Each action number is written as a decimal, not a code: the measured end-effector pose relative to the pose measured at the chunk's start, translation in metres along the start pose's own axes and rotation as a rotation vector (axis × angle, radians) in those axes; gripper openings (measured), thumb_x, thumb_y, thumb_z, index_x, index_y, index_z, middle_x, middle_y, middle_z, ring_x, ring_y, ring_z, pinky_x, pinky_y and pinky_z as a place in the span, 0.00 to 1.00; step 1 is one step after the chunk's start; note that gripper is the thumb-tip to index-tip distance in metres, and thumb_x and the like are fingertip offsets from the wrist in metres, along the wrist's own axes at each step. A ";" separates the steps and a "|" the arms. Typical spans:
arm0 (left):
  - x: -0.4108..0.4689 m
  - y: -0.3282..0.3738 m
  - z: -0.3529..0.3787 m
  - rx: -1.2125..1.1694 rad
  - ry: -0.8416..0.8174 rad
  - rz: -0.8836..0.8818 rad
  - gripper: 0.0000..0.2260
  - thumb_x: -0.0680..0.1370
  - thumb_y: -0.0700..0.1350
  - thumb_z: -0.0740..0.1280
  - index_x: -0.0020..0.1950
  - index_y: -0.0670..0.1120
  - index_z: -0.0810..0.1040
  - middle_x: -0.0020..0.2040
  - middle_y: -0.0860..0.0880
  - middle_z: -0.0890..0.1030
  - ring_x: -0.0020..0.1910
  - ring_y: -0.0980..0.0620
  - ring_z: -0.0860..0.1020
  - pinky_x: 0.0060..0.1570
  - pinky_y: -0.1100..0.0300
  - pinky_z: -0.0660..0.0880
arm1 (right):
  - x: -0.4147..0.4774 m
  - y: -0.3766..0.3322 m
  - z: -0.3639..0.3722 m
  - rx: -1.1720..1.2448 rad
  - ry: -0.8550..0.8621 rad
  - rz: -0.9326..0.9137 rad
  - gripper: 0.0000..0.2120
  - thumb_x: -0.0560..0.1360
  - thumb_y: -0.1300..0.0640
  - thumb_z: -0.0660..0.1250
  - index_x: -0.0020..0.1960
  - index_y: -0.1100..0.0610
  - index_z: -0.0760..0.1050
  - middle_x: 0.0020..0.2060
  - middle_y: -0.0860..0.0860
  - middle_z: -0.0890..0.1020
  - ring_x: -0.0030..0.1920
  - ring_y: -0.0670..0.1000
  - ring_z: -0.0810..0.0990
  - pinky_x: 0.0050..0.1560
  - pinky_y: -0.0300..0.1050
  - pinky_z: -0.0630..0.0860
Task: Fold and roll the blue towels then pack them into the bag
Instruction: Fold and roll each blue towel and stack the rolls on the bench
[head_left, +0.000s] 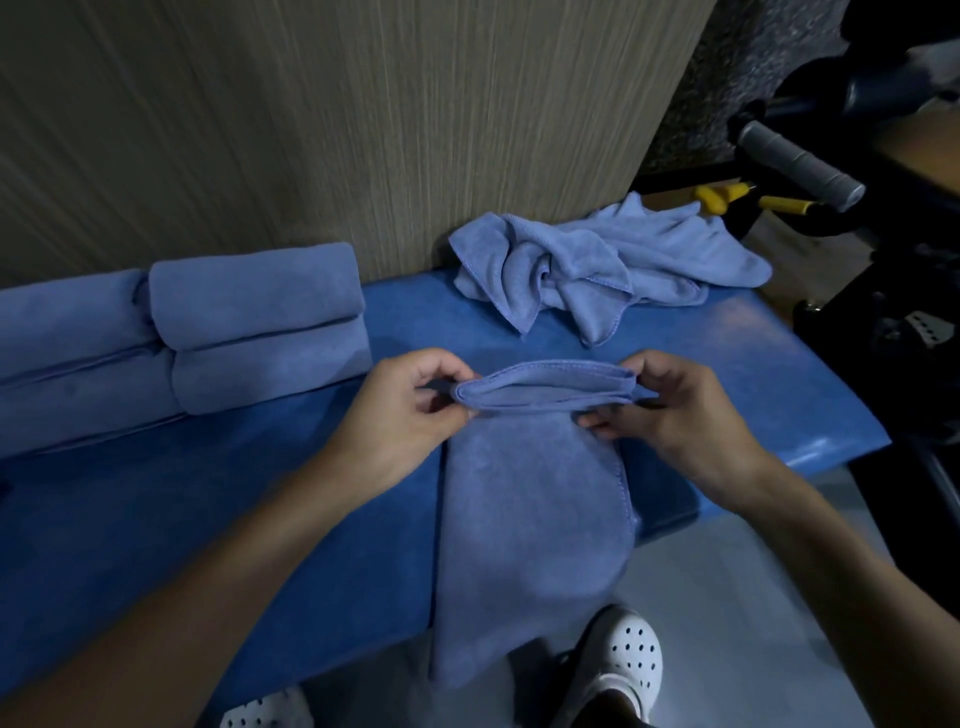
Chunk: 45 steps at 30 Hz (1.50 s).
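A folded blue towel (530, 519) lies lengthwise on the blue bench (260, 493), its near end hanging over the front edge. Its far end is turned over into a small first fold. My left hand (410, 410) pinches the left end of that fold, and my right hand (670, 410) pinches the right end. Rolled blue towels (260, 332) are stacked at the left against the wall. A crumpled blue towel (597, 265) lies at the back right of the bench. No bag is in view.
A wood-grain wall panel (363, 130) stands right behind the bench. Dark equipment with a grey handle (795, 161) and yellow parts (727, 197) stands at the right. My white perforated shoes (623, 660) are on the grey floor below the bench edge.
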<state>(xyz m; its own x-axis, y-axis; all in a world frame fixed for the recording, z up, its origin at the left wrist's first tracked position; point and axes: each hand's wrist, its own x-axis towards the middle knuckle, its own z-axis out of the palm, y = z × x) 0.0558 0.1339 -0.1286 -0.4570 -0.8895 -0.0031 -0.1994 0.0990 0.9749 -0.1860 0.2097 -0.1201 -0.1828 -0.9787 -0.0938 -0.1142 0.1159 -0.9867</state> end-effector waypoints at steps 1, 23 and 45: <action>-0.004 -0.003 -0.001 0.016 -0.022 0.019 0.10 0.73 0.27 0.69 0.45 0.42 0.77 0.50 0.48 0.84 0.50 0.50 0.84 0.50 0.61 0.80 | -0.002 0.003 -0.001 -0.072 -0.008 -0.047 0.09 0.70 0.73 0.71 0.41 0.62 0.75 0.40 0.60 0.84 0.41 0.57 0.84 0.46 0.49 0.82; -0.017 -0.013 -0.015 0.639 -0.249 0.324 0.04 0.72 0.48 0.64 0.43 0.54 0.70 0.62 0.66 0.72 0.33 0.53 0.73 0.38 0.49 0.76 | -0.030 0.007 -0.011 -1.064 -0.156 -0.455 0.11 0.68 0.65 0.72 0.45 0.53 0.77 0.64 0.47 0.75 0.54 0.52 0.81 0.39 0.51 0.80; -0.007 -0.006 -0.011 0.771 -0.268 -0.052 0.32 0.59 0.73 0.59 0.59 0.59 0.68 0.60 0.62 0.64 0.61 0.58 0.63 0.63 0.57 0.59 | -0.019 0.005 -0.009 -0.810 -0.125 -0.001 0.34 0.68 0.47 0.75 0.70 0.50 0.67 0.55 0.46 0.76 0.54 0.46 0.74 0.66 0.55 0.68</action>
<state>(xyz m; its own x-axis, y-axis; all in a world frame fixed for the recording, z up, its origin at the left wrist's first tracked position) 0.0700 0.1347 -0.1321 -0.6032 -0.7740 -0.1927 -0.7216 0.4266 0.5453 -0.1922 0.2308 -0.1215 -0.0776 -0.9849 -0.1545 -0.7931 0.1549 -0.5891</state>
